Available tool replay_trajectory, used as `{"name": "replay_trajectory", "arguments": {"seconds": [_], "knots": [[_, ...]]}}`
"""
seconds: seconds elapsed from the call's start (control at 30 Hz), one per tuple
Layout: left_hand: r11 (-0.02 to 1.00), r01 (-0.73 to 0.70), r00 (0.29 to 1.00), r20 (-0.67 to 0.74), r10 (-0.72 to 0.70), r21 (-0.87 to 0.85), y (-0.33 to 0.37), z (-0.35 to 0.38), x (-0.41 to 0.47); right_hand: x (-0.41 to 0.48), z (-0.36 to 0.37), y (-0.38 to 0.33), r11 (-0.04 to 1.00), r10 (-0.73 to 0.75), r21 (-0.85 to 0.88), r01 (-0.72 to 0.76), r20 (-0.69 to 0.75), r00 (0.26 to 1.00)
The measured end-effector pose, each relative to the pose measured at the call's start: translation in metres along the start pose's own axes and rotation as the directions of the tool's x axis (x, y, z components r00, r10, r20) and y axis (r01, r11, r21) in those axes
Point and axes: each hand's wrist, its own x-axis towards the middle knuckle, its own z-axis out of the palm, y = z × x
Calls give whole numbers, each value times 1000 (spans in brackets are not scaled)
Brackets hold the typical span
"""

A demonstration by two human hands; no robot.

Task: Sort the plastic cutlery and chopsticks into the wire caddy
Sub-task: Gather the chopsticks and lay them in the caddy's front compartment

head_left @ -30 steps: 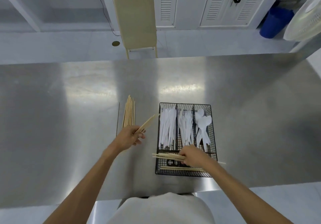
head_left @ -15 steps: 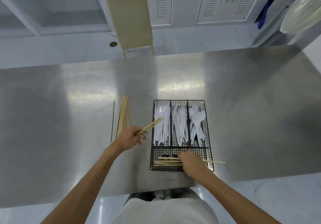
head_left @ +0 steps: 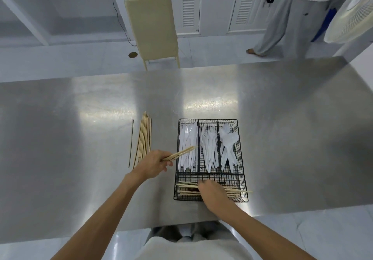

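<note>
My right hand [head_left: 214, 194] is now laying chopsticks [head_left: 187, 185] flat in the caddy [head_left: 242, 159]; left hand [head_left: 153, 163] is pinching the next pair [head_left: 179, 154].

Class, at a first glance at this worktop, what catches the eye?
The black wire caddy near the table's front edge, holding white knives, forks and spoons in three compartments. The left hand holds chopsticks beside it; the right hand rests on chopsticks in its front section.

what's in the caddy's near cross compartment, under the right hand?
Chopsticks lie crosswise in the wire caddy, one tip past its right wall. The right hand covers their middle; something dark underneath, unclear.
</note>
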Motion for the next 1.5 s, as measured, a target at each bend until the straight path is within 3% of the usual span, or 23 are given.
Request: {"name": "replay_trajectory", "arguments": {"seconds": [0.47, 0.73, 0.8, 0.87, 0.97, 1.23, 1.33, 1.5], "knots": [[993, -22, 999, -34, 26, 114, 6, 10, -2, -3, 1, -3, 995, -76, -66, 69, -115, 990], [936, -15, 999, -28, 26, 351, 22, 21, 4, -2, 2, -8, 990, -121, 44, 132, -197, 973], [903, -15, 1000, -12, 23, 430, 30, 27, 7, -11, -2, 5, 979, -50, 182, 92, -225, 973], [875, -25, 999, -5, 32, 483, 37, 33, 11, -20, -10, 21, 934, 117, 356, -16, -265, 957], [868, -64, 998, 27, 59, 493, 51, 44, 21, -30, -25, 41, 832, 333, 541, -118, -318, 888], [830, -203, 979, 101, 176, 519, 104, 93, 52, -39, -40, 54, 735, 462, 659, -159, -314, 829], [814, -234, 972, 135, 191, 532, 106, 109, 55, -43, -34, 78, 794, 401, 597, -118, -367, 839], [802, -250, 968, 165, 190, 542, 97, 130, 51, -40, -24, 105, 932, 119, 362, 8, -328, 937]]}}
